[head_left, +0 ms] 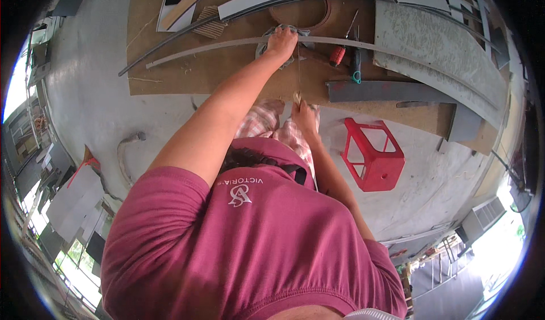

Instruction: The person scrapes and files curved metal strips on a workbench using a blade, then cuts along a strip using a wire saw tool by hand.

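In the head view, the left hand [282,41] is ahead of the body, its fingers curled down and gripping a long pale strip [216,48]. The strip runs beneath this hand and reaches well out to both sides of it. Bunched around and under the same hand is a grey crumpled bundle [261,50].

The right hand [305,117], nearer the body and a little to the right of the left hand, is closed around the pale handle [296,97] of a thin tool. Its narrow blade [300,70] points away from the right hand up to the strip, just right of the left hand; it is so fine here that it could be a saw, though the teeth cannot be made out.

To the right of the left hand lie a red-handled screwdriver [337,55] and, just beyond that, a dark tool with a teal loop [356,77]. Beyond the left hand is a curved brown band [322,20]; to its left lies a ridged tan piece [209,30]. A dark grey strip [380,92] lies right of the right hand, and a red plastic stool [381,164] stands nearer the body on that side. Under the work spreads a brown board [164,84].
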`<control>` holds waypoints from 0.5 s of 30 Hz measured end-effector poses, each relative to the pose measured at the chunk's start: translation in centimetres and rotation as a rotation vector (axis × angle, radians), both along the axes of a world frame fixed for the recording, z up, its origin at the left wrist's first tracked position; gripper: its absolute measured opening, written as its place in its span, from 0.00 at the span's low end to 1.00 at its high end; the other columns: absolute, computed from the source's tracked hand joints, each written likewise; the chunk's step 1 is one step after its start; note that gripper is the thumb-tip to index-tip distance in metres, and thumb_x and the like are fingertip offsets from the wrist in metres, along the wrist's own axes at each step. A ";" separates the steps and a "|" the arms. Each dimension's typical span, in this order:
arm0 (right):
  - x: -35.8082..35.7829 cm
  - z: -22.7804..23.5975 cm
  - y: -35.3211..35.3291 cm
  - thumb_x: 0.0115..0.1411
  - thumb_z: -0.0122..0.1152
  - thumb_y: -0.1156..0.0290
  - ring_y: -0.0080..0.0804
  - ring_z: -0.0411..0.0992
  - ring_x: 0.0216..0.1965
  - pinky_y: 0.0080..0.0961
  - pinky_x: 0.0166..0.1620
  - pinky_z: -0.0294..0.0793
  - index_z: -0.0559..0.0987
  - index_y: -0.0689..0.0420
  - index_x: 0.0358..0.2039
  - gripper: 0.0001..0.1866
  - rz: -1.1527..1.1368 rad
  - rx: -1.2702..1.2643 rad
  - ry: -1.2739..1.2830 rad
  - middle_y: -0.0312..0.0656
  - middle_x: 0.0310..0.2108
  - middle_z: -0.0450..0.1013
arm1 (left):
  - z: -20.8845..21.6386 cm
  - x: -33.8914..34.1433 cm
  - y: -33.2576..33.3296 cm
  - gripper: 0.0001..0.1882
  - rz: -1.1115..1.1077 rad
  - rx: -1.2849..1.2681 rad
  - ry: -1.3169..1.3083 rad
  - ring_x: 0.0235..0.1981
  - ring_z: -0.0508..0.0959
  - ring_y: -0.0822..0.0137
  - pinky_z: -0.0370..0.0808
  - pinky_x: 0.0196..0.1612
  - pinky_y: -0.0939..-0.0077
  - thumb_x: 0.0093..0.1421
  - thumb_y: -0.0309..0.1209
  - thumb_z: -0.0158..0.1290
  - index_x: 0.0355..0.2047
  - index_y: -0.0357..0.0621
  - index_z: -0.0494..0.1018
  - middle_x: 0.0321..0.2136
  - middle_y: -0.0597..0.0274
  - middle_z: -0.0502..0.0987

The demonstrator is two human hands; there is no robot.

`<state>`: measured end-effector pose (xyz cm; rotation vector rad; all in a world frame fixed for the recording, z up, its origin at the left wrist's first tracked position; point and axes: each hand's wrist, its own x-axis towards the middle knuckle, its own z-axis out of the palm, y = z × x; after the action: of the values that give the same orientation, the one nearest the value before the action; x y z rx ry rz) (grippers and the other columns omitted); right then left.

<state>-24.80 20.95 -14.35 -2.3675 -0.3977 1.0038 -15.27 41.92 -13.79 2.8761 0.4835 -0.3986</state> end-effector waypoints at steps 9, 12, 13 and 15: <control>0.2 0.8 0.2 0.55 0.43 0.60 0.58 0.68 0.31 0.47 0.40 0.64 0.69 0.64 0.35 0.18 0.037 -0.034 -0.003 0.61 0.26 0.69 | -0.1 0.2 0.2 0.09 -0.014 0.032 -0.042 0.42 0.69 0.54 0.74 0.37 0.66 0.52 0.28 0.44 0.31 0.40 0.72 0.36 0.53 0.70; 0.8 0.9 0.5 0.55 0.42 0.60 0.58 0.68 0.32 0.46 0.44 0.62 0.69 0.64 0.37 0.19 -0.088 0.084 -0.040 0.61 0.27 0.69 | 0.0 0.0 0.0 0.09 -0.020 0.031 -0.035 0.42 0.69 0.54 0.74 0.37 0.66 0.51 0.27 0.44 0.32 0.40 0.72 0.36 0.53 0.70; 0.7 1.2 0.4 0.56 0.41 0.59 0.58 0.68 0.32 0.47 0.44 0.61 0.69 0.62 0.39 0.19 -0.088 0.055 -0.050 0.61 0.27 0.69 | 0.0 -0.1 -0.1 0.09 -0.008 0.037 -0.045 0.42 0.69 0.54 0.74 0.37 0.66 0.51 0.27 0.44 0.32 0.40 0.72 0.36 0.53 0.70; 0.7 1.4 0.5 0.56 0.41 0.59 0.58 0.68 0.32 0.47 0.41 0.62 0.68 0.62 0.40 0.20 -0.062 -0.006 0.018 0.61 0.28 0.69 | 0.1 0.1 0.0 0.10 -0.009 0.048 -0.062 0.42 0.69 0.54 0.74 0.37 0.66 0.51 0.27 0.44 0.33 0.41 0.72 0.35 0.53 0.70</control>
<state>-24.14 21.49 -12.97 -2.3594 -0.3131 0.9977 -15.19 41.93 -13.66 2.9277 0.4752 -0.3019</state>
